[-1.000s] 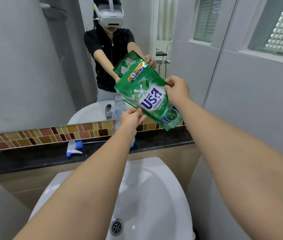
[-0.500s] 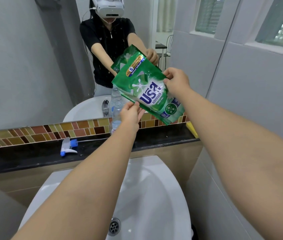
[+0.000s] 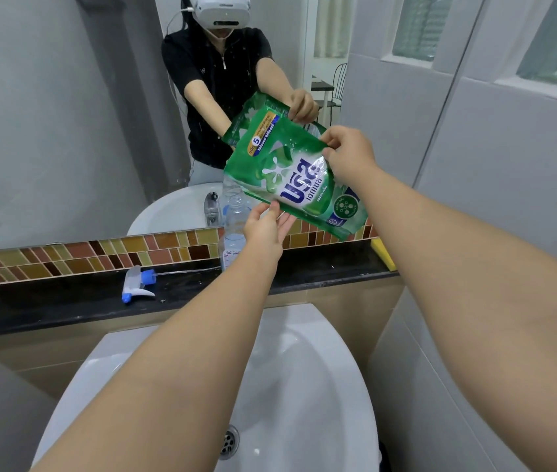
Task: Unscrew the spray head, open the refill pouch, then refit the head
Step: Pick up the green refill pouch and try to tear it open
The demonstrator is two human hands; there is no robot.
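I hold a green refill pouch (image 3: 290,172) tilted in the air above the ledge, in front of the mirror. My right hand (image 3: 350,155) pinches its upper right corner. The fingers of my left hand (image 3: 268,229) are spread just under the pouch's lower edge, the thumb tip touching it without a grip. Behind my left hand a clear bottle (image 3: 234,229) stands on the black ledge (image 3: 66,301) with its neck bare. The white and blue spray head (image 3: 137,284) lies on the ledge to the left, its thin tube pointing towards the bottle.
A white sink (image 3: 304,369) with its drain (image 3: 229,441) lies below my arms. The mirror (image 3: 66,114) rises behind a band of brown tiles (image 3: 83,253). A yellow sponge (image 3: 384,253) sits at the ledge's right end, against the grey wall (image 3: 474,199).
My left hand has let go of its pinch on the pouch's lower edge and spread its fingers. The right hand keeps its corner; the pouch has dropped slightly.
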